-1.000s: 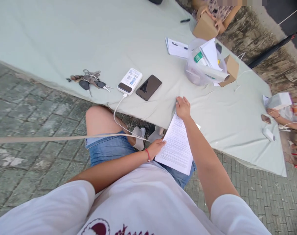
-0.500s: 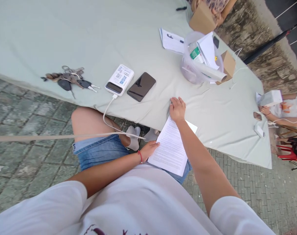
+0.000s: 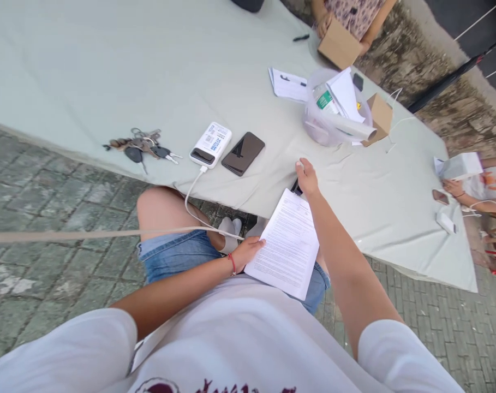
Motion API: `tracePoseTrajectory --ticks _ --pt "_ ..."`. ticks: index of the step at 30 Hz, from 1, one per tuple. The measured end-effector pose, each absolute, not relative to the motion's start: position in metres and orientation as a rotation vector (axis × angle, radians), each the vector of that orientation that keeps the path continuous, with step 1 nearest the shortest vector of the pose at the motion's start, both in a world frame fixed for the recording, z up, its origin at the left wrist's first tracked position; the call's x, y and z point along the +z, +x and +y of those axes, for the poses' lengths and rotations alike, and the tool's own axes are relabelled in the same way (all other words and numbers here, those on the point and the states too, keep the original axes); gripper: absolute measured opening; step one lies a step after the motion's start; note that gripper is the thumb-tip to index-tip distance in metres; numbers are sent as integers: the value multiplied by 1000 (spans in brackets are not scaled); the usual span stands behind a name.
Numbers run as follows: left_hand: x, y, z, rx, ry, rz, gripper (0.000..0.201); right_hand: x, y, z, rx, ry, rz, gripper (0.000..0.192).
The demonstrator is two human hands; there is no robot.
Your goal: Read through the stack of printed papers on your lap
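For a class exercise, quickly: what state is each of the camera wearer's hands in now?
Left hand: closed on the printed paper at its edge.
Right hand: near the paper's top; whether holding anything cannot be told.

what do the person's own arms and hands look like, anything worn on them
The left hand and right hand wear no gloves. A thin red bracelet circles the left wrist; none shows on the right. Both arms have short white sleeves.

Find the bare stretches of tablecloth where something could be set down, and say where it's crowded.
Bare cloth spreads beyond the keys and power bank; another patch lies between the right hand and the white device. It's crowded around the bucket, flanked by papers and a cardboard box.
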State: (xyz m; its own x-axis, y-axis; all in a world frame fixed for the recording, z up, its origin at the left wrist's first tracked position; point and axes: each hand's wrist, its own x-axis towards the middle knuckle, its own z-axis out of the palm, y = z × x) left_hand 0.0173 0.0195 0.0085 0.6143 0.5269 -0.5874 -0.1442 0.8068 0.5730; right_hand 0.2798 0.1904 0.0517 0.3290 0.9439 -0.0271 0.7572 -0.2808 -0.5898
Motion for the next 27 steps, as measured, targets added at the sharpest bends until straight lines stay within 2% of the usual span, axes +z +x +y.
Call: tracePoseTrajectory --ticks 3,5,8,11,15,18,22,27 --pt "10 6 13 408 485 861 54 71 297 182 459 -1954 -1070 64" --pt "10 -1 7 439 453 866 57 83 307 154 336 -1883 -888 57" --pt "8 -10 0 465 388 878 59 90 310 81 231 -1808 -765 40" --pt "6 -14 1 472 328 894 60 80 297 -8 293 -1874 -578 28" --pt "5 -9 10 485 294 873 63 52 260 -100 771 -1924 -341 47" --pt "7 -3 14 456 298 871 64 38 234 -127 1042 -1865 -297 63" --pt "11 4 11 461 349 867 64 31 227 -120 1143 -1916 -208 68" --pt "8 1 7 499 304 838 60 32 250 -110 1138 -1899 -230 58"
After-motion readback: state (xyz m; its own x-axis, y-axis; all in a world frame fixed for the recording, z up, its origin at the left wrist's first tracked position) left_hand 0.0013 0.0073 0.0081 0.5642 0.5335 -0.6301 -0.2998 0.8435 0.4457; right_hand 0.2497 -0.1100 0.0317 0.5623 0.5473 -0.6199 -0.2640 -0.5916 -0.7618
